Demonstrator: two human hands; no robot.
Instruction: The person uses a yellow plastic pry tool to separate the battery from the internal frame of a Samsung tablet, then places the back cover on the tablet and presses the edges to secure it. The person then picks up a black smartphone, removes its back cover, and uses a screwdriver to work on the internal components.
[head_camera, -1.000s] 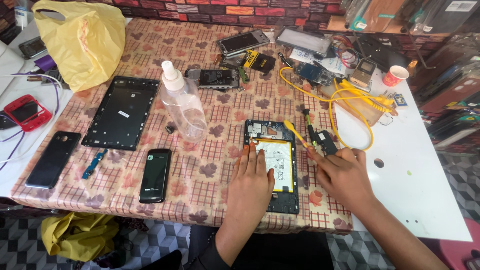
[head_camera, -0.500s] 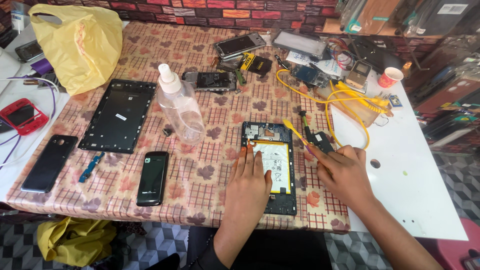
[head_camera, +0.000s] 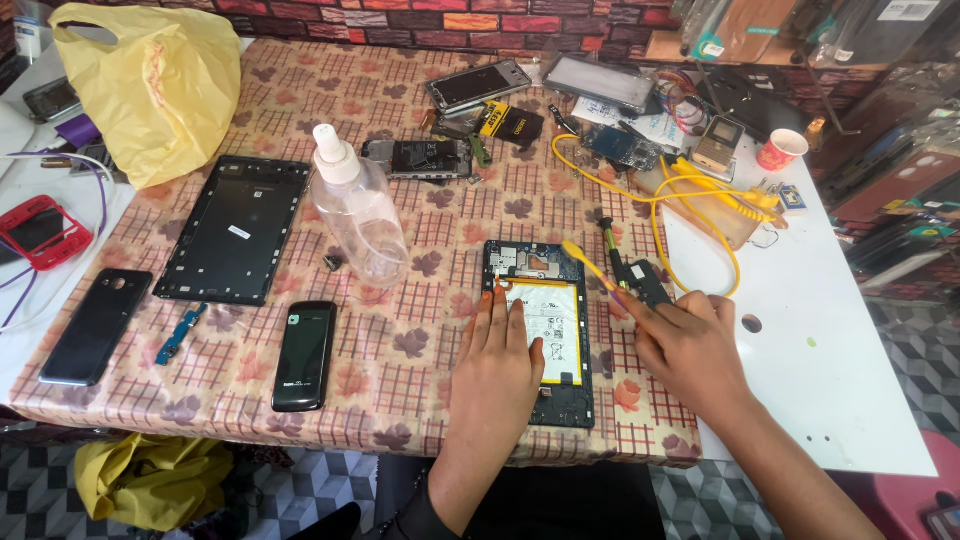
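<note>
Head view, L hand (head_camera: 497, 360) flat on opened tablet (head_camera: 542, 330), R hand (head_camera: 685, 345) grip pinching yellow brush (head_camera: 590, 268), checked tablecloth (head_camera: 400, 360)

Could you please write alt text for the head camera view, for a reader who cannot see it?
A person's left hand lies flat on an opened tablet with its battery exposed, while the right hand holds a yellow toothbrush over its top edge. A clear spray bottle, a black phone and an empty tablet frame lie to the left on the patterned tablecloth.
</note>
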